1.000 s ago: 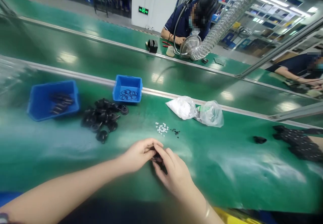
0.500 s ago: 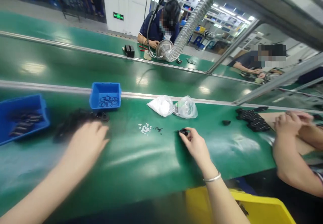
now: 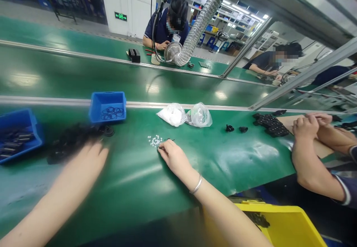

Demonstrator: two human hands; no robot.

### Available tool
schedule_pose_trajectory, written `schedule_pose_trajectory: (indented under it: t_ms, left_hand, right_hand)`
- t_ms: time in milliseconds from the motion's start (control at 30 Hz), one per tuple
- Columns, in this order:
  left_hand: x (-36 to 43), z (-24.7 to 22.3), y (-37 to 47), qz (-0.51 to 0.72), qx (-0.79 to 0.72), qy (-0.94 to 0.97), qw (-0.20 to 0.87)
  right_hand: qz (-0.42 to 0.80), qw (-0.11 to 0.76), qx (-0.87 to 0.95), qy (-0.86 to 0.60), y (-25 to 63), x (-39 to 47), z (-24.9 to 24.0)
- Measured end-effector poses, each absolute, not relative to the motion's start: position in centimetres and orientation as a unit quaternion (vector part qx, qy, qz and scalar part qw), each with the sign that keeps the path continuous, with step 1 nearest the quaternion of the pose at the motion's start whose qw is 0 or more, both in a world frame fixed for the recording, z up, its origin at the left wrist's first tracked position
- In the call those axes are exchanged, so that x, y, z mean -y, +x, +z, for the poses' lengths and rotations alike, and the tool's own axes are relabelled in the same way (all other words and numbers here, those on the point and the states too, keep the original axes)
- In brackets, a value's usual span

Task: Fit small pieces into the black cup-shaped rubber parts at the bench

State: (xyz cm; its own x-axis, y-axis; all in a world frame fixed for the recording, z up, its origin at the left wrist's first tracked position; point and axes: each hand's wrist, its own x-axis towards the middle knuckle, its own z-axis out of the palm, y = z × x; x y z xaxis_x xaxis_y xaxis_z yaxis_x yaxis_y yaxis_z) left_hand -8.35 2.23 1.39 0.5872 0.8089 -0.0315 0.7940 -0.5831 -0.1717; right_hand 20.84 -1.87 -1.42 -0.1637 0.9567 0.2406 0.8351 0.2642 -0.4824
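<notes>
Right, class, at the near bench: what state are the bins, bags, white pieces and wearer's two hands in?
White pieces: loose, scattered
Right hand: curled beside them, grip unclear
Left hand: blurred, grip unclear
Small blue bin: open, black rings inside
Larger blue bin: open, dark parts inside
Yellow bin: open, dark items inside
Left bag: bulging, white inside
Right bag: crumpled, contents unclear

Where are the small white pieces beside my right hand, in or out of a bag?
Out: the small white pieces lie scattered directly on the green tabletop.

White pieces [image 3: 155, 141] on green bench [image 3: 134, 187]
</notes>
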Motion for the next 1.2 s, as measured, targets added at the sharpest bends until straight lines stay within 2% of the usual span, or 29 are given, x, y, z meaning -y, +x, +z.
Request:
schedule_pose_trajectory:
  t_ms: [100,167,300,400,600,1033,1133,1200]
  left_hand:
    - [-2.3,1.5,-7.8,-0.021,0.463,-0.883,-0.072]
    - [-2.2,2.5,-6.7,-0.1,0.472,-0.839,-0.253]
    - [-1.6,4.7,-3.7,-0.226,0.422,-0.581,-0.659]
    - [-1.2,5.0,-1.9,-0.264,0.35,-0.397,-0.806]
    - [-0.9,4.0,-0.8,-0.276,0.356,-0.269,-0.851]
    - [-1.0,3.6,0.3,-0.263,0.398,-0.174,-0.861]
    - [-1.0,3.2,0.1,-0.26,0.391,-0.168,-0.867]
    - [-0.9,3.0,-0.1,-0.256,0.375,-0.16,-0.877]
  right_hand:
    - [0.085,0.231,0.77,-0.588,20.7,1.5,-1.9]
    - [0.064,0.222,0.777,-0.586,20.9,1.6,-2.1]
    - [0.027,0.2,0.786,-0.584,21.0,2.1,-2.5]
    - [-0.003,0.176,0.792,-0.585,20.9,2.4,-2.6]
    - [-0.058,0.113,0.805,-0.579,20.4,2.7,-2.3]
    - [-0.058,0.095,0.807,-0.58,20.3,2.6,-2.4]
    - [-0.044,0.123,0.803,-0.581,20.4,2.4,-2.3]
    - [0.0,0.188,0.792,-0.581,20.6,2.2,-2.0]
